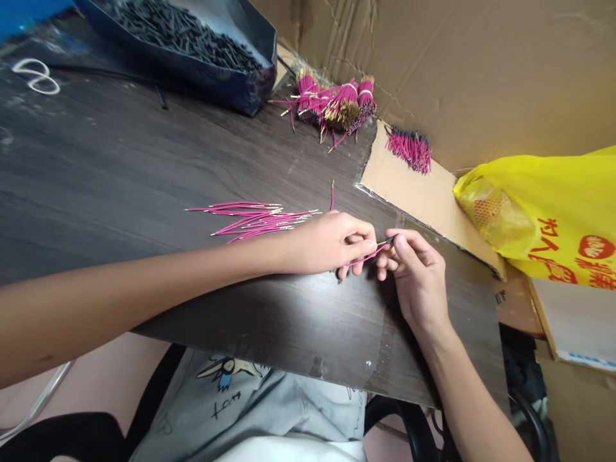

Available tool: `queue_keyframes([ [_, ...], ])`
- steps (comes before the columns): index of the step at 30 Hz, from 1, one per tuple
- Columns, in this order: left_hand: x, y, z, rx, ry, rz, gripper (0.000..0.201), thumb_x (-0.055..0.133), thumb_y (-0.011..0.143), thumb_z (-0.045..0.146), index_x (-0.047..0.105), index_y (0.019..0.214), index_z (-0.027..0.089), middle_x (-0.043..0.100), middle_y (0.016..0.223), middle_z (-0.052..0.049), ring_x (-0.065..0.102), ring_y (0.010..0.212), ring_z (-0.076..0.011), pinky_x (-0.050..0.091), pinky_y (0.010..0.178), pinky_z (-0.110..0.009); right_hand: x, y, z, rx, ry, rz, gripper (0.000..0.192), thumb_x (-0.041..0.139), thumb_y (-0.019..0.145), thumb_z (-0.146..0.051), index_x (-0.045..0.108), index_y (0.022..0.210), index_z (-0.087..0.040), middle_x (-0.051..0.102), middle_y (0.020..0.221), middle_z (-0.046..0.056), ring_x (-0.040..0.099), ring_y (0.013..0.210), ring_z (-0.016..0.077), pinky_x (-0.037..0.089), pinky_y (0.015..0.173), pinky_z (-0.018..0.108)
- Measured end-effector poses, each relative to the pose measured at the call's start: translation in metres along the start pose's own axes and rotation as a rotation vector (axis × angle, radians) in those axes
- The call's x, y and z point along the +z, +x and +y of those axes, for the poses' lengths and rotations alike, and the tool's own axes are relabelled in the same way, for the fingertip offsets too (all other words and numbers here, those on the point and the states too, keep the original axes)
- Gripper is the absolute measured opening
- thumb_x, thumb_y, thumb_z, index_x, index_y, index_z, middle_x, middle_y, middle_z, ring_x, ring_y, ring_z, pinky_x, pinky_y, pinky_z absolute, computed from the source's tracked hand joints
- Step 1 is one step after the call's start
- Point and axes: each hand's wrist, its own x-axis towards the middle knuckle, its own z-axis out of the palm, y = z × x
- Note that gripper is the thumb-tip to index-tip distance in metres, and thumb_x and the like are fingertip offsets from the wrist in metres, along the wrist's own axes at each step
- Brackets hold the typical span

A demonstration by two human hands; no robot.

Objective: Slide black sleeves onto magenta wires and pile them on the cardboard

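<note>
My left hand [339,244] is closed, pinching a thin pink wire [366,258] with a gold-coloured metal end. Opposite it, my right hand [418,273] pinches a small black sleeve [391,239] between thumb and finger, right at the wire's metal end. Whether the sleeve is over the end or only touching it, I cannot tell. Beside my left wrist lies a loose spread of pink wires [260,219] with metal tips, partly hidden by the forearm. A single pink wire [332,194] lies just beyond my left hand.
A dark open bag [260,90] at the back left holds many black sleeves [187,38]. Banded pink wire bundles [337,102] lie at the back. On a cardboard strip [423,192] sits a pile of black-ended pink wires [409,151]. A yellow bag [553,212] is at right.
</note>
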Motion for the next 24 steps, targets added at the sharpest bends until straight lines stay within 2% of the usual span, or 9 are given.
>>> queue_keyframes([
  [4, 0.0010, 0.0003, -0.0006, 0.013, -0.015, 0.017, 0.025, 0.054, 0.104, 0.027, 0.062, 0.086, 0.013, 0.069, 0.072, 0.000, 0.060, 0.051, -0.0059, 0.050, 0.051, -0.015, -0.0009, 0.0003, 0.0008, -0.017, -0.031, -0.024, 0.017, 0.081, 0.095, -0.038, 0.081, 0.103, -0.023, 0.069, 0.080, 0.001, 0.068, 0.067, 0.0109, 0.056, 0.054, 0.019],
  [9, 0.0022, 0.0011, -0.0025, 0.018, -0.035, 0.024, 0.024, 0.054, 0.104, 0.027, 0.062, 0.085, 0.013, 0.068, 0.071, -0.001, 0.058, 0.050, -0.0052, 0.050, 0.050, -0.014, -0.0009, -0.0011, 0.0018, -0.111, -0.155, -0.070, 0.014, 0.077, 0.099, -0.035, 0.081, 0.105, -0.023, 0.071, 0.078, 0.001, 0.068, 0.066, 0.0114, 0.059, 0.056, 0.021],
  [14, 0.0029, 0.0024, -0.0053, 0.014, -0.043, 0.036, 0.023, 0.054, 0.103, 0.026, 0.062, 0.086, 0.013, 0.068, 0.070, 0.000, 0.059, 0.049, -0.0059, 0.050, 0.049, -0.015, 0.0002, -0.0025, 0.0003, -0.167, -0.221, -0.066, 0.013, 0.075, 0.100, -0.033, 0.081, 0.106, -0.022, 0.071, 0.078, 0.001, 0.068, 0.066, 0.0104, 0.058, 0.057, 0.020],
  [24, 0.0028, -0.0001, -0.0051, 0.092, 0.131, 0.185, 0.019, 0.063, 0.098, 0.025, 0.068, 0.084, 0.014, 0.068, 0.068, 0.002, 0.060, 0.054, -0.0056, 0.043, 0.050, -0.014, 0.0036, -0.0041, -0.0021, -0.169, -0.270, -0.050, 0.014, 0.073, 0.101, -0.031, 0.079, 0.103, -0.019, 0.070, 0.076, 0.001, 0.065, 0.062, 0.0095, 0.056, 0.057, 0.021],
])
